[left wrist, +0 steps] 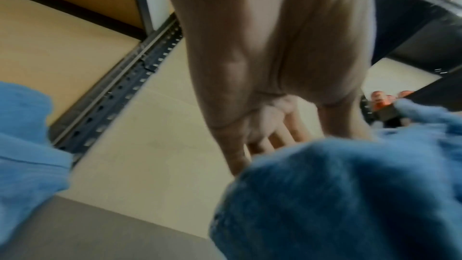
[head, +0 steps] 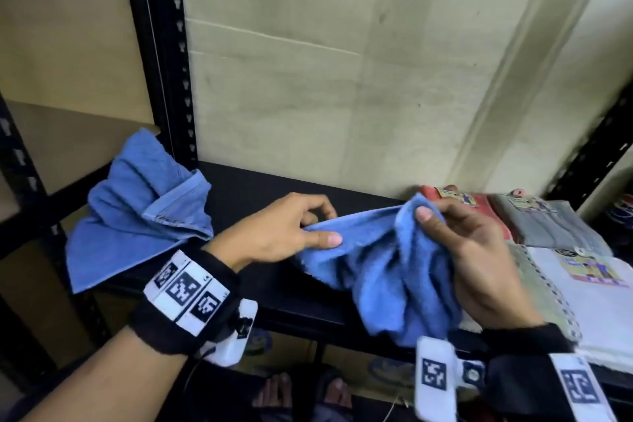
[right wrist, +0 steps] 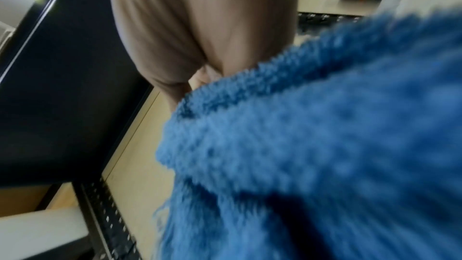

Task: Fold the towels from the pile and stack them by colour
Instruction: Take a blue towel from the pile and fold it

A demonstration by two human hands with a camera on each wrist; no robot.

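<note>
A crumpled blue towel (head: 376,267) hangs over the black shelf (head: 260,188), held up between both hands. My left hand (head: 308,226) pinches its left edge between thumb and fingers. My right hand (head: 445,226) grips a bunched corner, thumb on top. The same blue towel (left wrist: 337,195) fills the lower right of the left wrist view, and the blue towel (right wrist: 312,145) covers most of the right wrist view, hiding the fingers. A second blue towel (head: 137,209) lies rumpled at the shelf's left end, also showing as blue cloth (left wrist: 22,145).
Folded towels with paper labels lie on the right: a red one (head: 479,205), a grey one (head: 544,223) and a white one (head: 599,301). A black slotted upright (head: 164,62) stands behind the left towel. Cardboard (head: 342,62) backs the shelf.
</note>
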